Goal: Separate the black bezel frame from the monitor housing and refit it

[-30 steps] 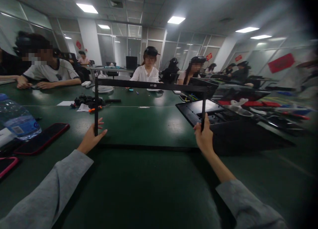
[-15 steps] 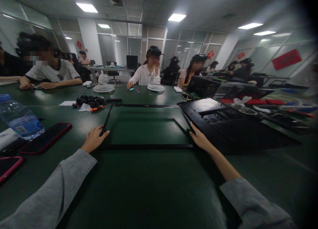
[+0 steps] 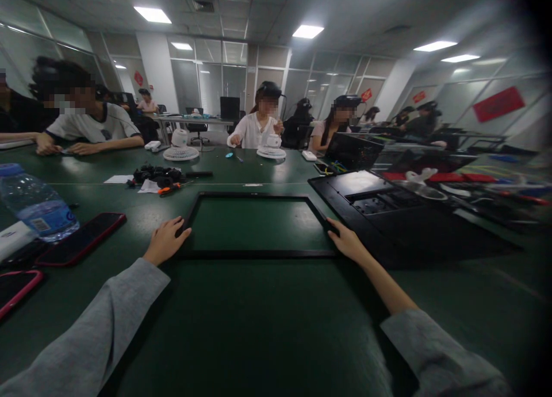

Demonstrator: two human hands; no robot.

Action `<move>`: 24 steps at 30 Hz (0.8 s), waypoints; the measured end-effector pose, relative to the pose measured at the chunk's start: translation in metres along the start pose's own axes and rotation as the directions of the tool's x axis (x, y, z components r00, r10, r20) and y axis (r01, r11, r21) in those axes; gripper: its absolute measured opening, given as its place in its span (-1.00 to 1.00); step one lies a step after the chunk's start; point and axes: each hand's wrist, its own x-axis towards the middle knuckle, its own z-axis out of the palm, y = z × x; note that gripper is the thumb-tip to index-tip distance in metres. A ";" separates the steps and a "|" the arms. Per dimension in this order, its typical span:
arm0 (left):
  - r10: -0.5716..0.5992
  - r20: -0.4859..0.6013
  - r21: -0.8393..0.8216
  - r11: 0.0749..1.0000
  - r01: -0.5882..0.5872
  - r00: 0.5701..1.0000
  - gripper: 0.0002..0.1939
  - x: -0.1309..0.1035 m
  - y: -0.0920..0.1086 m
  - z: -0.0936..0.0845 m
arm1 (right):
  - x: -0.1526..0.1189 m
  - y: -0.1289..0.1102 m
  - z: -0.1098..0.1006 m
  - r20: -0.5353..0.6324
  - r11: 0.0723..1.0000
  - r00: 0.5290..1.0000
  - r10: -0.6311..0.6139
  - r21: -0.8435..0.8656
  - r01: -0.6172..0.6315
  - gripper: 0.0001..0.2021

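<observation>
- The black monitor bezel (image 3: pixel 254 254) lies between the two hands, its long axis running crosswise from left to right, one long side toward the person and the other toward the far side.
- The left hand (image 3: pixel 166 240) grasps the left short side, the thumb inside the opening and the fingers around the outer edge; the right hand (image 3: pixel 347 240) grips the right short side in much the same way. Neither hand is nearer – each is already in contact, closer to the near corners than to the far ones.
- The bezel appears to rest flat on the green tabletop (image 3: pixel 259 328), which shows through its opening; a small mark on the far side is too tiny to read.
- Just beyond the right hand lies a black back panel (image 3: pixel 383 230), near the bezel's right side.
- Left of the left hand lie a red-edged phone (image 3: pixel 84 239) and a water bottle (image 3: pixel 38 204) – both apart from the bezel.
- Past the far side are an orange-handled tool (image 3: pixel 168 189), a white fan (image 3: pixel 181 153) and, across the table, a person in a white shirt (image 3: pixel 252 134).
</observation>
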 end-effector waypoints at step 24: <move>0.289 0.186 -0.166 0.951 -0.260 0.939 -0.50 -0.030 0.066 -0.015 | -0.003 -0.004 -0.022 -0.262 0.974 0.964 0.041 -0.206 -0.097 -0.56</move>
